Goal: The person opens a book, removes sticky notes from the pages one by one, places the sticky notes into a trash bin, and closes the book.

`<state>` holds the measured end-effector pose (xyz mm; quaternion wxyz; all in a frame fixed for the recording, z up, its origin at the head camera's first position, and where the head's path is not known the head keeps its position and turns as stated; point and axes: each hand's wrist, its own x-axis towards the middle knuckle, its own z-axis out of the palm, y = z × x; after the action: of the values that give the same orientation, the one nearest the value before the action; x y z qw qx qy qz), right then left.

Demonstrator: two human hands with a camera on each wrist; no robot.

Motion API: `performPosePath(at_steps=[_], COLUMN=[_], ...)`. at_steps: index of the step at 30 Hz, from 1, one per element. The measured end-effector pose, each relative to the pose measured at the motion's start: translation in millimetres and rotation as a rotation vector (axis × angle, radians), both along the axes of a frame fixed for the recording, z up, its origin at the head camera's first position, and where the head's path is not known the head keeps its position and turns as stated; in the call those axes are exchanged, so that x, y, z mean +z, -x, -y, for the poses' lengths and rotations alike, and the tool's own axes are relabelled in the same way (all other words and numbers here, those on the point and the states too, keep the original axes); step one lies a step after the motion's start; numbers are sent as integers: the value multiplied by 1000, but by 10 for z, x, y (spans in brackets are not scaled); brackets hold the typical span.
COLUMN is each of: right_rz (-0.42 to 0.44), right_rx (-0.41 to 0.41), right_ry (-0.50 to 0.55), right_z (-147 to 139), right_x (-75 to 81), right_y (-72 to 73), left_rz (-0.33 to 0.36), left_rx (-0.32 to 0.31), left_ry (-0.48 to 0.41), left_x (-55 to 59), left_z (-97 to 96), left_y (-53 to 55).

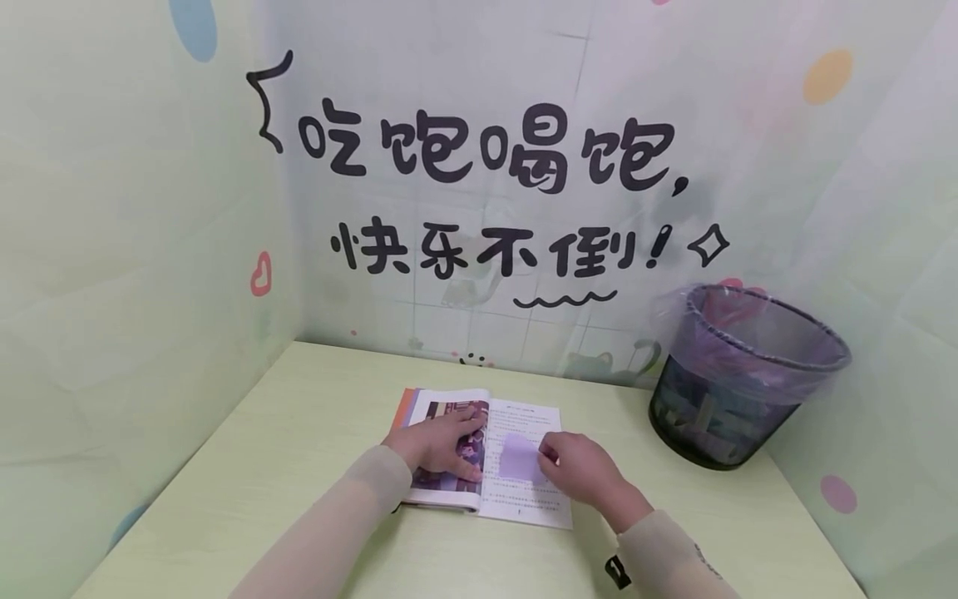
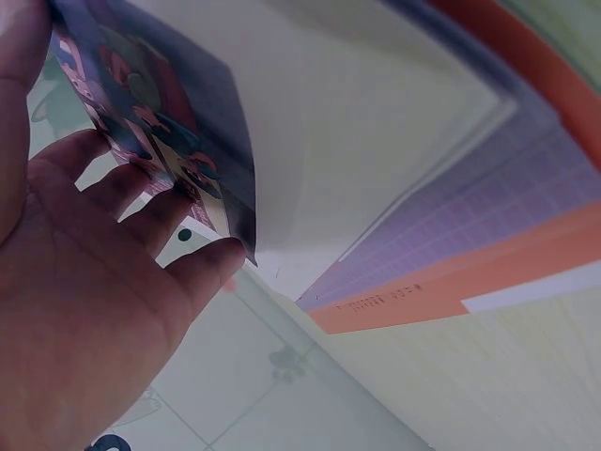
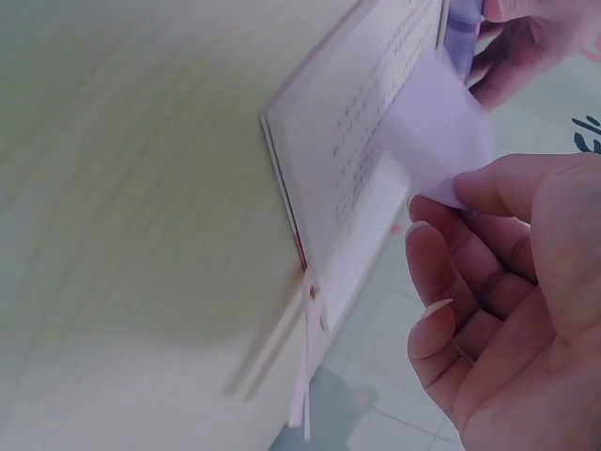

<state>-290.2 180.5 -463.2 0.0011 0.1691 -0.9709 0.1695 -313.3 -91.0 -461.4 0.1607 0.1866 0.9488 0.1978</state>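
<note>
An open book (image 1: 524, 507) lies on the table, an illustration on its left page and printed text on its right. My left hand (image 1: 437, 443) rests spread over the left page; the left wrist view shows the fingers (image 2: 211, 268) fairly straight against the picture. With thumb and forefinger, my right hand (image 1: 584, 470) pinches the edge of a purple sticky note (image 1: 519, 457). In the right wrist view the note (image 3: 437, 127) stands tilted over the text page, and the other fingers are curled. Whether its far edge touches the paper I cannot tell.
A dark wastebasket (image 1: 718, 424) with a translucent purple liner stands at the table's back right. Printed curtain-like walls (image 1: 479, 324) enclose the pale table (image 1: 247, 466) at the back and sides. A thin ribbon (image 3: 303, 376) hangs from the book's edge.
</note>
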Motion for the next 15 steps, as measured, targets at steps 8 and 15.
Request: performPosePath(at_steps=[8, 15], right_rz=[-131, -342], right_rx=[-48, -123], right_ry=[24, 99], right_z=[-423, -983], right_x=[358, 986], right_y=[104, 215], left_rz=[2, 2], left_rx=[9, 16], left_ry=[8, 7], left_x=[18, 15], left_z=[-13, -23], left_y=[-14, -13])
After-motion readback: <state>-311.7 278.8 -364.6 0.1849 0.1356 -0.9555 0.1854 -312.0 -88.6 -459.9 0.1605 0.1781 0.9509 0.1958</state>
